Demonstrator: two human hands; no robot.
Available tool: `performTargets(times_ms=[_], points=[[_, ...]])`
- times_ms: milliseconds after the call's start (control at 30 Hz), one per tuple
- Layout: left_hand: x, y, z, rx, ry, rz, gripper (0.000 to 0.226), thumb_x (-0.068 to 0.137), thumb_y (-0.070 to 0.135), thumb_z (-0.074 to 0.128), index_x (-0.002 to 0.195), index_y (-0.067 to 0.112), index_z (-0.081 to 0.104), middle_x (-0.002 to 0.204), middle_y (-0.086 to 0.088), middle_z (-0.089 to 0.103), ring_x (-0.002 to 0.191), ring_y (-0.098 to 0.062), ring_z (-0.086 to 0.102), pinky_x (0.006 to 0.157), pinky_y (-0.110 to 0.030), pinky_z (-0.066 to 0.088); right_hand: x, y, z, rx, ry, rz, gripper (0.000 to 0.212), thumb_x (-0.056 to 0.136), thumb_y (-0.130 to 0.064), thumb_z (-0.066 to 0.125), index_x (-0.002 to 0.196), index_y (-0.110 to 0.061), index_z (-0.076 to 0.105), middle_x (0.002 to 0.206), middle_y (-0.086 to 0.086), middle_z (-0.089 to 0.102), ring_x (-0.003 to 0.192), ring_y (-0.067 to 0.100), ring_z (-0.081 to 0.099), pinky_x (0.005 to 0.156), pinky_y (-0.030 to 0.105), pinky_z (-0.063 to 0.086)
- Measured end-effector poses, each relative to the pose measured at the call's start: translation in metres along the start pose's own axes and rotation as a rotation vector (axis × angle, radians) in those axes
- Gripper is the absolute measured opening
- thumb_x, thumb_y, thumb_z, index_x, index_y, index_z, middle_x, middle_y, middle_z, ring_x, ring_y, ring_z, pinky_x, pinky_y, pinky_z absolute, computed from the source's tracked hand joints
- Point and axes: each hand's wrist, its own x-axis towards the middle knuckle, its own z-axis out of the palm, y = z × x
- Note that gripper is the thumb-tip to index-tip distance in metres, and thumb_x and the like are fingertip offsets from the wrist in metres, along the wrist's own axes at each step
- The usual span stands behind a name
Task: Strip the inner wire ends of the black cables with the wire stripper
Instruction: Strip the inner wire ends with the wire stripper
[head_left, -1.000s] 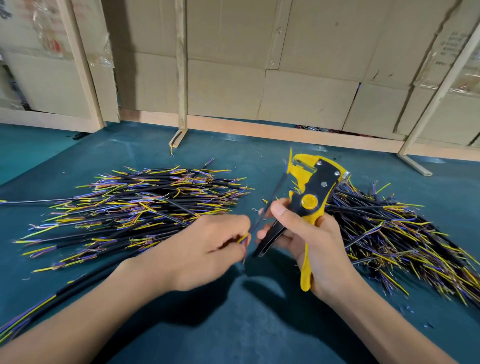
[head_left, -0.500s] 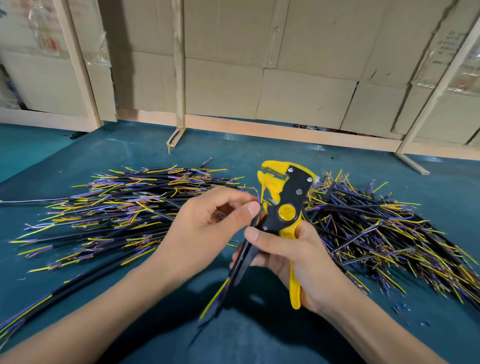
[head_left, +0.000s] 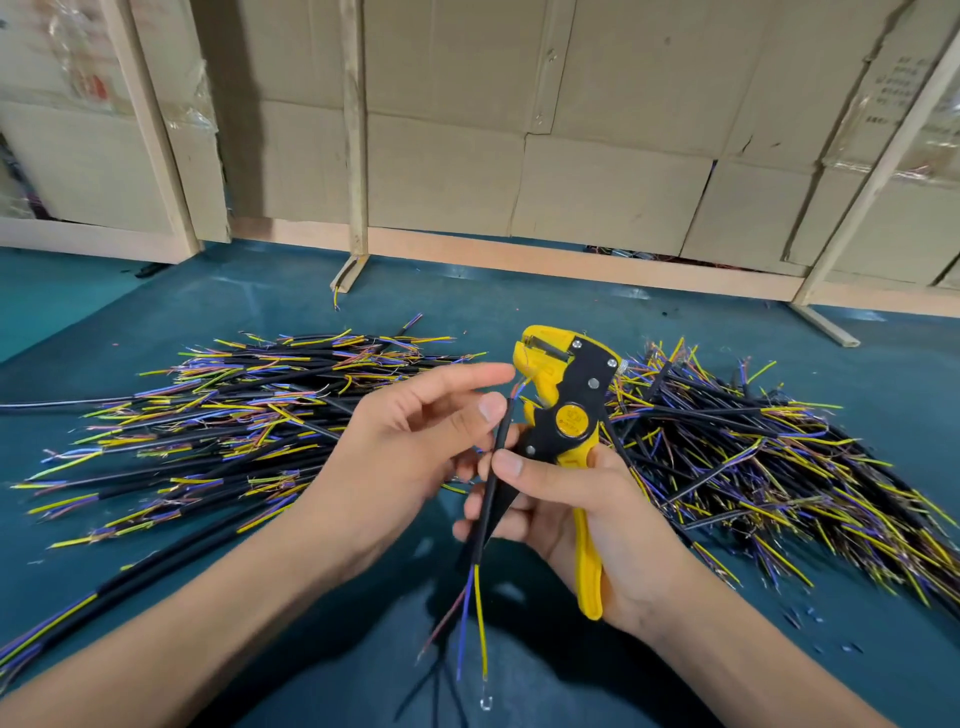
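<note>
here the right hand (head_left: 587, 514) grips wire stripper (head_left: 563, 410) and black cable (head_left: 493, 488)

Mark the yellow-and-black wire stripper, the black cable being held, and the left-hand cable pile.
yellow-and-black wire stripper (head_left: 571, 419), head view, round yellow pivot.
held black cable (head_left: 485, 512), head view, black sheath.
left cable pile (head_left: 234, 415), head view, pile's middle.

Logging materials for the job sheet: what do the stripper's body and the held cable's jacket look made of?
Wire stripper: yellow moulded plastic body, seemingly, with matte black plates, probably painted metal given the shiny rivets. Black cable: smooth, semi-matte jacket, likely rubber or PVC; blue, yellow and reddish insulated cores fan from its lower end.
</note>
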Motion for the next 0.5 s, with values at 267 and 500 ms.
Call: performTargets(times_ms=[267,500], points=[[0.001,0.005,-0.002,-0.121,-0.077,-0.09,0.019,0.083,0.01,0.071,0.101,0.01,0.077,0.081,-0.014,0.066,0.068,-0.027,0.057,0.049,-0.028,0.048,0.001,0.0,-0.003,-0.003,-0.012,0.028,0.026,0.081,0.001,0.072,0.105,0.004,0.065,0.088,0.024,0.065,0.069,0.036,0.069,0.072,0.051,0.059],[0.001,0.013,-0.012,-0.04,-0.238,-0.142,0.016,0.083,0.003,0.067,0.094,0.015,0.071,0.084,-0.005,0.06,0.067,-0.024,0.055,0.059,-0.03,0.044,-0.001,-0.001,-0.003,-0.041,-0.079,0.083,0.015,0.083,0.001,0.068,0.096,-0.004,0.072,0.085,0.017,0.067,0.068,0.032,0.069,0.072,0.05,0.059]])
